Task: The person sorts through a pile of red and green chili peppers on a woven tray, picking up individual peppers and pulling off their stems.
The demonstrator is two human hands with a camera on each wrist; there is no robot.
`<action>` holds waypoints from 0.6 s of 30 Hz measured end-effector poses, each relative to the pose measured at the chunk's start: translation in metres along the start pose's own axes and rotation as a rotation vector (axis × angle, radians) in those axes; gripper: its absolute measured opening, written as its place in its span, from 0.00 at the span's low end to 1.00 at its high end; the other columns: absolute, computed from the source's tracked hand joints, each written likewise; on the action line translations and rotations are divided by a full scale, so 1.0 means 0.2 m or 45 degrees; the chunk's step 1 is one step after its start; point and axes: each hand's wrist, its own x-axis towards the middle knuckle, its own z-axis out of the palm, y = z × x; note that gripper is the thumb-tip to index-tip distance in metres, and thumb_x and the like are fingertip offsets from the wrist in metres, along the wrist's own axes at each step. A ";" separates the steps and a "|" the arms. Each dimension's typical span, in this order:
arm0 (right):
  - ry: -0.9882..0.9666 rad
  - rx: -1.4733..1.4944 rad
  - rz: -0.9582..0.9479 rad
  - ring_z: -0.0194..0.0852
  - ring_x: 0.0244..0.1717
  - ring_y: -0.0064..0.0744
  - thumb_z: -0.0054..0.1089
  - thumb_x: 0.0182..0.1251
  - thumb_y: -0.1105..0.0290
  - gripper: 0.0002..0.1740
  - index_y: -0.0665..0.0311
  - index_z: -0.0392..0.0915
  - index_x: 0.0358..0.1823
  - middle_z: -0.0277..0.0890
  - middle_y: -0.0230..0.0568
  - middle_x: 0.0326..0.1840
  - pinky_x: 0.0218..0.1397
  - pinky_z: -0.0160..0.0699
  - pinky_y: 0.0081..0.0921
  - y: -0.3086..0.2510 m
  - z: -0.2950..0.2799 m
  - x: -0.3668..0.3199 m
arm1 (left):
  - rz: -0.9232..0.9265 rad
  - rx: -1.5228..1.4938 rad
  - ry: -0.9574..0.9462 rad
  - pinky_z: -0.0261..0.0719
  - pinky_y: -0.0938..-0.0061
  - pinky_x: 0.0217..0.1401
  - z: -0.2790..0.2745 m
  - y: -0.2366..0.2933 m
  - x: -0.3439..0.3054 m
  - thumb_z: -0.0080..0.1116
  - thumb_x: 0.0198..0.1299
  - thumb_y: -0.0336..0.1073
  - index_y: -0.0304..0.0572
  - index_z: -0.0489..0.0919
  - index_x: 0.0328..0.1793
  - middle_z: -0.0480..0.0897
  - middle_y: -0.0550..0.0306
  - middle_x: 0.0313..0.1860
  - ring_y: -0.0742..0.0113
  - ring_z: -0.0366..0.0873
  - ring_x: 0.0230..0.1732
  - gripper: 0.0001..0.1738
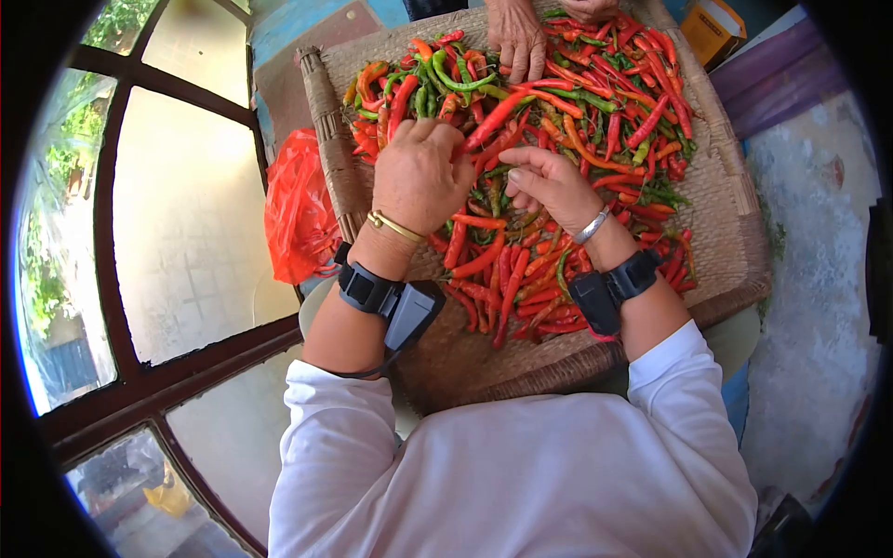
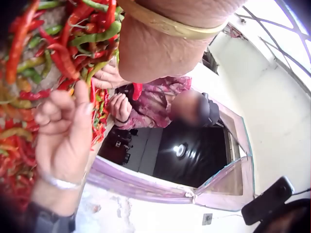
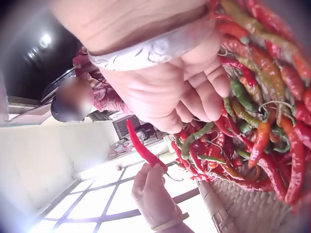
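In the head view my left hand is above the peppers at the tray's left. It pinches one long red pepper near the stem between thumb and fingers, as the right wrist view shows; the thin stem sticks out beside the fingertips. My right hand hovers just to the right over the pile, its fingers loosely bent and nothing visible in them. Red, orange and green peppers lie heaped on a woven tray. In the left wrist view my left fingers are hidden behind the wrist.
Across the tray another person's hand rests on the peppers, a second one beside it. A red plastic bag sits left of the tray by the window. An orange box stands at the back right.
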 end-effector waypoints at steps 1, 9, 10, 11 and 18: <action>-0.021 0.155 -0.043 0.68 0.23 0.15 0.52 0.60 0.64 0.16 0.70 0.72 0.44 0.72 0.30 0.25 0.25 0.67 0.12 0.00 0.01 0.00 | -0.009 -0.109 -0.102 0.74 0.65 0.36 0.02 0.04 -0.03 0.53 0.42 0.32 0.37 0.74 0.29 0.76 0.49 0.28 0.54 0.74 0.35 0.08; -0.030 0.475 0.096 0.65 0.15 0.16 0.52 0.60 0.57 0.17 0.65 0.73 0.36 0.71 0.31 0.19 0.17 0.63 0.12 0.06 -0.03 0.01 | -0.075 -0.092 -0.579 0.73 0.62 0.27 0.04 0.06 -0.06 0.56 0.47 0.41 0.41 0.74 0.29 0.77 0.50 0.21 0.52 0.76 0.26 0.11; 0.004 0.321 0.183 0.65 0.14 0.16 0.51 0.60 0.55 0.17 0.64 0.73 0.33 0.71 0.32 0.18 0.16 0.62 0.12 0.06 -0.06 0.02 | -0.078 -0.094 -0.574 0.73 0.62 0.27 0.04 0.04 -0.06 0.56 0.47 0.41 0.41 0.74 0.29 0.77 0.50 0.21 0.52 0.76 0.26 0.11; 0.039 0.165 0.270 0.64 0.13 0.16 0.51 0.60 0.53 0.18 0.63 0.73 0.30 0.71 0.32 0.17 0.14 0.61 0.12 0.06 -0.08 0.03 | -0.082 0.003 -0.573 0.73 0.62 0.28 0.05 0.02 -0.07 0.56 0.47 0.42 0.41 0.74 0.29 0.77 0.50 0.22 0.52 0.76 0.26 0.12; 0.180 0.536 -0.175 0.70 0.22 0.20 0.44 0.65 0.56 0.17 0.63 0.72 0.34 0.75 0.36 0.26 0.23 0.68 0.16 -0.02 -0.30 0.09 | -0.082 0.211 -0.867 0.75 0.63 0.34 0.09 0.04 -0.08 0.56 0.48 0.44 0.41 0.76 0.32 0.78 0.50 0.30 0.53 0.77 0.33 0.14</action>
